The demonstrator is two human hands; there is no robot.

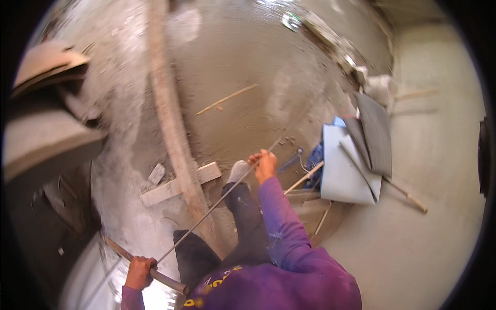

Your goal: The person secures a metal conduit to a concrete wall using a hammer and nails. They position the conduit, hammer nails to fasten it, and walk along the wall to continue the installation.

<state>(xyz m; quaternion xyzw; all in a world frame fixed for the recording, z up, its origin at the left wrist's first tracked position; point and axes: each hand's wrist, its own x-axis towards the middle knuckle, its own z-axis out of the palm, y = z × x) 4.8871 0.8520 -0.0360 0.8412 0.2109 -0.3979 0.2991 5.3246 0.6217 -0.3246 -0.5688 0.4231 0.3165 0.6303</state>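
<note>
My left hand [138, 273] is closed round a brown, pipe-like bar [168, 282] at the lower left. A long, thin grey metal rod [204, 217] slants up from beside that hand, across my legs. Its upper part is in my right hand [265, 165], the fingers closed round it in front of my foot. The rod runs a little past the right hand toward the floor and blurs there. Whether the rod touches the bar or is also in the left hand's grip, I cannot tell.
A long wooden board [168, 111] lies on the dusty floor over a short wood block [168, 190]. To the right, grey and light-blue folded sheets [343, 181] lean by a pale wall [434, 155]. A thin stick [227, 99] lies ahead. Curved, stacked pieces [49, 150] stand left.
</note>
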